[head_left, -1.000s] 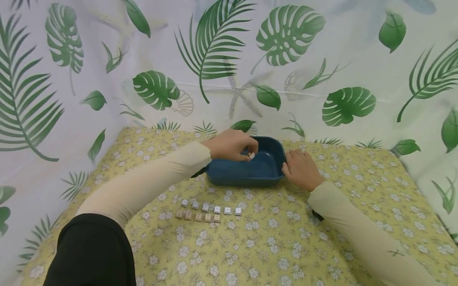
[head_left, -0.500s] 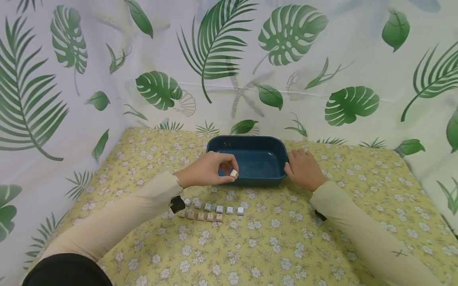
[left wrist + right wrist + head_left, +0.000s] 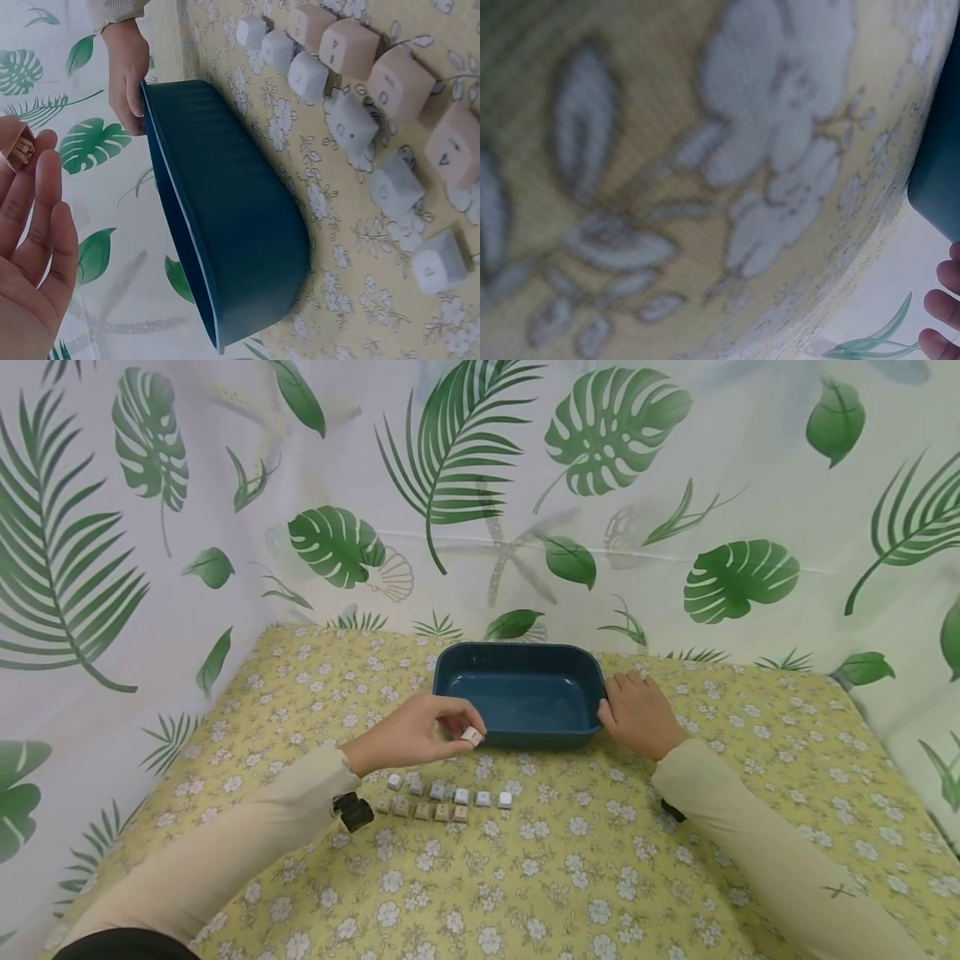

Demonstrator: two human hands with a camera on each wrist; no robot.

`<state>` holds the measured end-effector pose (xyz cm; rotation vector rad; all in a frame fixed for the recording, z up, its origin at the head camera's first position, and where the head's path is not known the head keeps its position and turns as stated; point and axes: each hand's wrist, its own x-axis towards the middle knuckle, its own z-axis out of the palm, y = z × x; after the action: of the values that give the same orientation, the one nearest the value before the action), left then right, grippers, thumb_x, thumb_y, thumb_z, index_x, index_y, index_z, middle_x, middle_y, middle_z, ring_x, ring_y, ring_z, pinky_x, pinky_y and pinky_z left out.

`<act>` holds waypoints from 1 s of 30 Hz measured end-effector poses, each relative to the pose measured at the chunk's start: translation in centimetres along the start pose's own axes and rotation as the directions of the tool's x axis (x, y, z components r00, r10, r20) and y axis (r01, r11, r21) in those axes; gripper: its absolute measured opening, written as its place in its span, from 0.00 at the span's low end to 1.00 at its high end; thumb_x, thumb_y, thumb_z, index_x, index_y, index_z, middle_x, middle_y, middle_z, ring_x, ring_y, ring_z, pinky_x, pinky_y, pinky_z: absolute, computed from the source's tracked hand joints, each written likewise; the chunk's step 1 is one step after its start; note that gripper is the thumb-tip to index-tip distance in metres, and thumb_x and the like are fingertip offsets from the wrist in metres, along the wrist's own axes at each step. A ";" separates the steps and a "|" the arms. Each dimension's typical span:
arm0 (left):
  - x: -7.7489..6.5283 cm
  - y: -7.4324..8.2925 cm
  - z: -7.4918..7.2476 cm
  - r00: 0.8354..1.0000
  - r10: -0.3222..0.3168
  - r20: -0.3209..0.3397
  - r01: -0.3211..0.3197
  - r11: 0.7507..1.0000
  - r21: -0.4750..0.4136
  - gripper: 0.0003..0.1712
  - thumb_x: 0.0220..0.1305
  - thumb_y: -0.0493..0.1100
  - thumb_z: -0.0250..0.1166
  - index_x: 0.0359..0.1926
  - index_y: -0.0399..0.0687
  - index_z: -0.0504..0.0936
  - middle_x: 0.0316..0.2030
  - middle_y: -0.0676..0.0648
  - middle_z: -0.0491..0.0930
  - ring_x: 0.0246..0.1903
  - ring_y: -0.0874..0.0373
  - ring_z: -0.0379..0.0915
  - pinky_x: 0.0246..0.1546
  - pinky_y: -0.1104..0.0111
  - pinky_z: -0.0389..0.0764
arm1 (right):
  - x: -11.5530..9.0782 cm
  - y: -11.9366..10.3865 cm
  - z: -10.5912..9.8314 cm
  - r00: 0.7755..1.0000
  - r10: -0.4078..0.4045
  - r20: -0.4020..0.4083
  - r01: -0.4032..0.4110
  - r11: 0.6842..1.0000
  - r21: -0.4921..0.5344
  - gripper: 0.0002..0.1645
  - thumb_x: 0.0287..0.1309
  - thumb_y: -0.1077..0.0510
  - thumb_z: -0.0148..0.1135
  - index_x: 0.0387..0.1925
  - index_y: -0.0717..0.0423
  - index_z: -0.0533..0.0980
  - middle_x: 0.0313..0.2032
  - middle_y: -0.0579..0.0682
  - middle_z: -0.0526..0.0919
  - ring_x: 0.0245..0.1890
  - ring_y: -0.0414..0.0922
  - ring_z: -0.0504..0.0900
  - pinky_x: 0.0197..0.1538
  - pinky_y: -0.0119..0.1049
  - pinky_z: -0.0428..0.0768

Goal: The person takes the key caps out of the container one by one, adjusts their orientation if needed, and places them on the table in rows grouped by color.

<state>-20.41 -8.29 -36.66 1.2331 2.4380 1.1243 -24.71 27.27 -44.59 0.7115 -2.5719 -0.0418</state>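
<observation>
My left hand (image 3: 416,729) pinches a beige keycap (image 3: 472,736) between thumb and fingers, just in front of the left part of a dark blue plastic basin (image 3: 536,742). In the left wrist view the stem side of this keycap (image 3: 19,150) shows. At the basin's right end my right hand (image 3: 641,714) grips the rim. On the cloth nearer to me lie two rows of keycaps: several white keycaps (image 3: 461,796) behind, several beige keycaps (image 3: 422,812) in front. Letters show on some of them in the left wrist view.
A yellow floral cloth (image 3: 540,877) covers the table. Behind it hangs a white leaf-print curtain (image 3: 465,593), which also runs along the left side. A black wrist camera (image 3: 352,811) on the left sleeve overlaps the area beside the rows' left end.
My left hand has come out from over the basin toward me and to the left, carrying the beige keycap. The right hand has stayed on the basin's rim.
</observation>
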 end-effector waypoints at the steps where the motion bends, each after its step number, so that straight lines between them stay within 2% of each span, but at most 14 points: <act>1: -0.2 0.0 0.0 1.000 0.005 -0.002 -0.005 1.000 -0.001 0.08 0.61 0.40 0.64 0.42 0.48 0.81 0.33 0.50 0.83 0.31 0.66 0.77 0.40 0.68 0.81 | 0.0 0.0 0.0 1.000 0.000 -0.002 0.000 1.000 0.000 0.12 0.61 0.59 0.49 0.30 0.65 0.71 0.28 0.60 0.74 0.30 0.56 0.73 0.32 0.48 0.70; 8: -1.6 -0.5 0.3 0.998 -0.036 -0.042 0.036 0.999 -0.003 0.07 0.58 0.40 0.67 0.38 0.51 0.79 0.34 0.52 0.81 0.31 0.65 0.75 0.40 0.61 0.81 | -0.1 -0.1 0.0 1.000 0.008 0.003 -0.008 1.000 0.005 0.11 0.60 0.59 0.49 0.30 0.65 0.71 0.28 0.60 0.74 0.29 0.56 0.73 0.32 0.48 0.69; 14: -2.7 -1.0 0.7 0.992 -0.092 -0.083 0.088 0.995 -0.054 0.08 0.57 0.39 0.68 0.38 0.50 0.78 0.36 0.49 0.80 0.31 0.63 0.76 0.36 0.69 0.81 | -0.2 -0.3 -0.2 0.999 0.021 0.032 -0.021 1.000 0.013 0.13 0.62 0.58 0.47 0.31 0.66 0.71 0.29 0.61 0.75 0.30 0.56 0.74 0.34 0.50 0.71; 17: -3.1 -1.1 1.1 0.990 -0.106 -0.093 0.100 0.992 -0.077 0.08 0.57 0.39 0.68 0.37 0.49 0.77 0.36 0.49 0.80 0.31 0.63 0.76 0.35 0.69 0.81 | -0.1 -0.3 -0.3 0.998 0.030 0.047 -0.031 0.999 0.024 0.13 0.62 0.58 0.47 0.32 0.66 0.71 0.29 0.61 0.75 0.31 0.57 0.74 0.35 0.51 0.72; 21: -3.3 -1.1 1.8 0.992 -0.104 -0.075 0.097 0.991 -0.091 0.09 0.58 0.38 0.67 0.39 0.50 0.77 0.36 0.50 0.80 0.31 0.64 0.76 0.35 0.70 0.81 | 0.0 -0.2 -0.3 0.998 0.035 0.047 -0.037 0.999 0.033 0.13 0.62 0.59 0.47 0.32 0.67 0.71 0.29 0.61 0.75 0.31 0.57 0.74 0.35 0.50 0.71; 25: -3.2 -0.9 2.4 0.995 -0.098 -0.034 0.096 0.994 -0.054 0.12 0.58 0.38 0.66 0.45 0.50 0.82 0.37 0.51 0.80 0.30 0.66 0.76 0.35 0.74 0.81 | 0.1 -0.1 -0.2 0.999 0.027 0.036 -0.028 0.999 0.029 0.13 0.62 0.59 0.47 0.31 0.66 0.71 0.28 0.61 0.74 0.30 0.57 0.73 0.33 0.50 0.71; 30: -3.3 -0.7 2.7 0.993 -0.116 -0.003 0.116 0.993 -0.038 0.11 0.56 0.39 0.69 0.42 0.48 0.85 0.38 0.50 0.80 0.30 0.67 0.77 0.35 0.77 0.80 | 0.2 -0.1 -0.1 0.999 0.019 0.031 -0.020 0.999 0.027 0.13 0.62 0.58 0.46 0.31 0.66 0.71 0.28 0.61 0.74 0.31 0.57 0.74 0.34 0.50 0.71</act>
<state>-17.48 -9.52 -39.60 1.0644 2.4453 1.1368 -24.81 27.12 -44.46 0.7007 -2.6125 -0.0118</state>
